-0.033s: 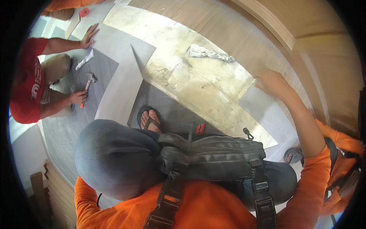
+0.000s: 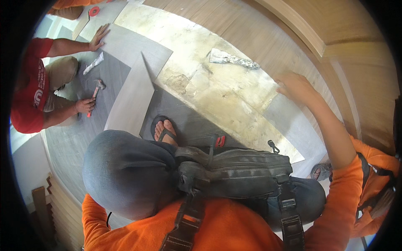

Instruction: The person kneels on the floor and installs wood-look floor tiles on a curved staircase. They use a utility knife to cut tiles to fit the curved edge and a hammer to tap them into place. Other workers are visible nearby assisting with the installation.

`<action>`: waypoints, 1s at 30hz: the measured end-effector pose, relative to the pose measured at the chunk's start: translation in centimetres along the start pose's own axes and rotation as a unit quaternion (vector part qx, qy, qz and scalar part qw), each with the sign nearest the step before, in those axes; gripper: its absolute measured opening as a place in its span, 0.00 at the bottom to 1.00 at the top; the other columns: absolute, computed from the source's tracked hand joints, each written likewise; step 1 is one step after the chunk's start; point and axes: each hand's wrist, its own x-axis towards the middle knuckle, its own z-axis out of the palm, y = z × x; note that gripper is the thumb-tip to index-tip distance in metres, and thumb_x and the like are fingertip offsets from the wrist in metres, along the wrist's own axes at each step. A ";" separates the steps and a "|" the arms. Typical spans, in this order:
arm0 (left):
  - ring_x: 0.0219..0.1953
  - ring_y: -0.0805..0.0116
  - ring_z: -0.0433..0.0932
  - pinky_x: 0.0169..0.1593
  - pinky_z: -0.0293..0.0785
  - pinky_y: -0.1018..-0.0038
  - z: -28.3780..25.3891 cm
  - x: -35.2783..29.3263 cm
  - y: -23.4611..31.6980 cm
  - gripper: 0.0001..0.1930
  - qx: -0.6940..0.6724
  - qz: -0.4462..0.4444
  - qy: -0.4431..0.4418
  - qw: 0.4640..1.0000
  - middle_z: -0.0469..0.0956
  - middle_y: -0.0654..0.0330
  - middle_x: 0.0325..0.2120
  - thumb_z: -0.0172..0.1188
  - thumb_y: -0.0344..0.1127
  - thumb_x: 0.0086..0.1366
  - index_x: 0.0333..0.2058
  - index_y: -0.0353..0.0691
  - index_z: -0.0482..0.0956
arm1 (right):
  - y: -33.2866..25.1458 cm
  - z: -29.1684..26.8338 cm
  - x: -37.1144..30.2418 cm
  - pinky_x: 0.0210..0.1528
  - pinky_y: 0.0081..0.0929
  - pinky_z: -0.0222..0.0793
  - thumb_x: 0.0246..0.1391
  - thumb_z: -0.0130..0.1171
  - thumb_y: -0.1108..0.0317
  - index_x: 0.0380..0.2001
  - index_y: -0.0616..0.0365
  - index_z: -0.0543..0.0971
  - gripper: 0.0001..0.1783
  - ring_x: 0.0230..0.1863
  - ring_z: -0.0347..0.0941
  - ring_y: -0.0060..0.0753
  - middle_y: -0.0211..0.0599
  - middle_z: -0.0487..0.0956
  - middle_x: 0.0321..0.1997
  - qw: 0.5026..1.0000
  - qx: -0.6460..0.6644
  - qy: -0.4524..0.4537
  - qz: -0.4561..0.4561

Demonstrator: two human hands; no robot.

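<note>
Planks run beside the right hand, whose fingers are bent; blur means I cannot tell whether that grip is clamped on anything. The left hand is out of view. Left of the fingers, a patchy pale strip lies on rough bare floor; a plank pressed over it could rock or crack.
</note>
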 end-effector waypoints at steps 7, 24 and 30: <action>0.35 0.62 0.76 0.42 0.71 0.68 3.3 1.1 -3.2 0.19 -0.008 0.003 -0.048 0.999 0.80 0.56 0.34 0.58 0.48 0.69 0.46 0.38 0.79 | -4.6 3.1 11.6 0.63 0.41 0.67 0.56 0.61 0.65 0.58 0.56 0.72 0.26 0.62 0.68 0.44 0.42 0.73 0.60 0.990 -0.010 0.128 -0.060; 0.47 0.50 0.80 0.53 0.74 0.61 9.9 7.7 15.8 0.16 0.226 0.504 -0.293 0.780 0.82 0.49 0.43 0.59 0.38 0.66 0.50 0.40 0.79 | 0.0 2.5 -6.0 0.45 0.30 0.74 0.55 0.65 0.61 0.40 0.60 0.82 0.15 0.38 0.80 0.35 0.42 0.84 0.38 0.909 0.355 0.144 0.166; 0.50 0.52 0.79 0.55 0.74 0.62 11.6 2.0 33.7 0.15 0.366 0.642 -0.221 0.636 0.81 0.52 0.46 0.60 0.33 0.65 0.50 0.41 0.79 | -1.6 13.6 -15.7 0.38 0.28 0.74 0.55 0.66 0.64 0.41 0.59 0.84 0.13 0.32 0.80 0.32 0.39 0.84 0.33 0.862 0.298 0.362 0.192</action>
